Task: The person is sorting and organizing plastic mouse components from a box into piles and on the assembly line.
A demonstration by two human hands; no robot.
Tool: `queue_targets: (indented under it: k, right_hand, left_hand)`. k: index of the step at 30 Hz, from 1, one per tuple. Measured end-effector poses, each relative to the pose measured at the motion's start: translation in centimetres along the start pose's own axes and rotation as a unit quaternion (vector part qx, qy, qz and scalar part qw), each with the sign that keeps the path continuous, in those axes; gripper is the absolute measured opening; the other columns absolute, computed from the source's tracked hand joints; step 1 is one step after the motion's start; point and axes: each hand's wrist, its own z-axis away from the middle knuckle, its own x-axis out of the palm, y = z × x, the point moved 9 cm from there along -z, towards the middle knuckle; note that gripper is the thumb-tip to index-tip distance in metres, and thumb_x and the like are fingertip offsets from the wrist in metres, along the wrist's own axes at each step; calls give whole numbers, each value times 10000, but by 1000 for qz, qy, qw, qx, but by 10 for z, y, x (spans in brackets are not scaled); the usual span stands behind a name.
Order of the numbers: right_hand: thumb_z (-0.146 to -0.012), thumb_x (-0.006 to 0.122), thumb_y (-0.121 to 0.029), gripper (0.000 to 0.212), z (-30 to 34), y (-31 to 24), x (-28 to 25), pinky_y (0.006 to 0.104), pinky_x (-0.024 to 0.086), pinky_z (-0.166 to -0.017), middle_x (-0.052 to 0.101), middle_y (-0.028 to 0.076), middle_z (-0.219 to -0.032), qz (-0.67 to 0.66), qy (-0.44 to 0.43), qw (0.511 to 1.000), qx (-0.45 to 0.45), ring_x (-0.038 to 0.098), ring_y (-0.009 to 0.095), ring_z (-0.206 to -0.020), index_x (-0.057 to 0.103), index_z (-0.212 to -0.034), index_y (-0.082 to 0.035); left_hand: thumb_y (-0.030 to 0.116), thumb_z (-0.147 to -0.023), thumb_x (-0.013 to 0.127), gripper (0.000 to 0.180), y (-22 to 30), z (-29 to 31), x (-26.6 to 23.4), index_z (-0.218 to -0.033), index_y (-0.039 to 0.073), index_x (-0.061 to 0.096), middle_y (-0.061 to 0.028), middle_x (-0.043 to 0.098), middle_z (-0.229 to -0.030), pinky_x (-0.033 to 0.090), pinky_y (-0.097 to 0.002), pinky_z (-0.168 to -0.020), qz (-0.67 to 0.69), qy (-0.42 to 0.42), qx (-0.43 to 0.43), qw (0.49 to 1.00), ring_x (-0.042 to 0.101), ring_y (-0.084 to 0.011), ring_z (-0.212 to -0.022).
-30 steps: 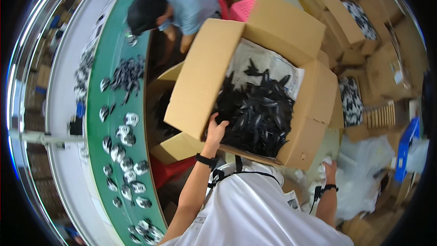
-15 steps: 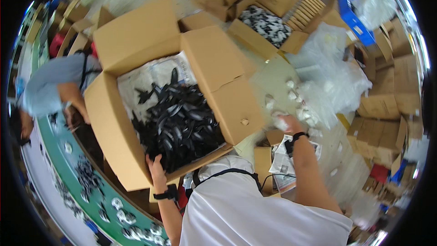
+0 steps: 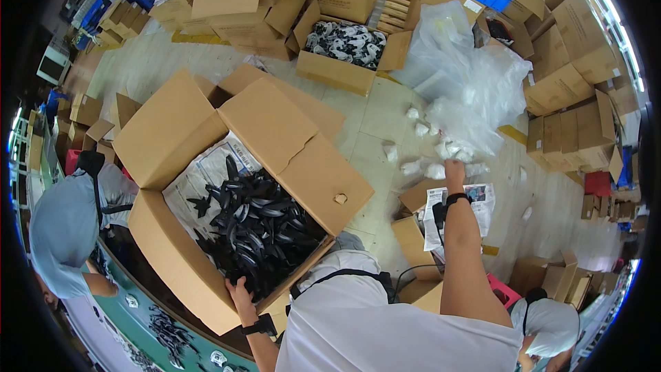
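Observation:
A large open cardboard box (image 3: 180, 256) stands in front of me to the left. Inside it, curved glossy black plastic pieces (image 3: 258, 213) are heaped over newspaper (image 3: 184, 191). My left hand (image 3: 241, 297) grips the near rim of this box, its fingertips hooked over the inside next to the black pieces. My right arm stretches forward and right, and my right hand (image 3: 454, 173) is at a group of small white wrapped bundles (image 3: 451, 149) on the floor. The fingers of that hand are hidden, so what they hold does not show.
Clear plastic sheeting (image 3: 475, 89) lies beyond the bundles. A carton of black-and-white pieces (image 3: 344, 45) stands ahead, with stacked boxes (image 3: 568, 131) at the right. A green worktable (image 3: 141, 320) runs along the left, where one person (image 3: 65, 224) bends. Another person (image 3: 547, 324) is at lower right.
The view has swung, bringing more floor and the person at lower right into sight. My right hand, earlier around a white bundle, has reached farther out to the group; my left stays on the rim.

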Motion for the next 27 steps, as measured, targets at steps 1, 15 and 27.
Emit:
queue_targets:
  k: [1,15,27]
  right_hand:
    - [-828,587,-330,423,-1,-21,-1,396,501,-803,674,198,-920,-68,-31,997,-32,652,341,-836,622,-1000,55]
    - [-812,658,-372,655,425,-438,89,513,346,-1001,433,237,-1317,-104,-276,758,-582,371,430,-1243,424,-1295,3]
    - [-774,572,-638,883,494,-406,200,597,217,-1069,188,262,-1484,178,-373,737,-535,195,542,-1318,275,-1449,-151]
  left_hand:
    - [268,-780,607,797,6,7,5,-1455,118,213,-143,366,-1403,382,-485,-908,-10,18,7,1000,406,-312,-1218]
    - [605,-805,569,971,-6,-15,9,-1412,-73,231,-318,359,-1393,276,-380,-1094,-185,37,90,978,331,-394,-1332]
    - [711,-781,482,981,-6,1,15,-1442,28,240,-411,252,-1387,298,-454,-1078,-162,42,13,986,313,-505,-1295]
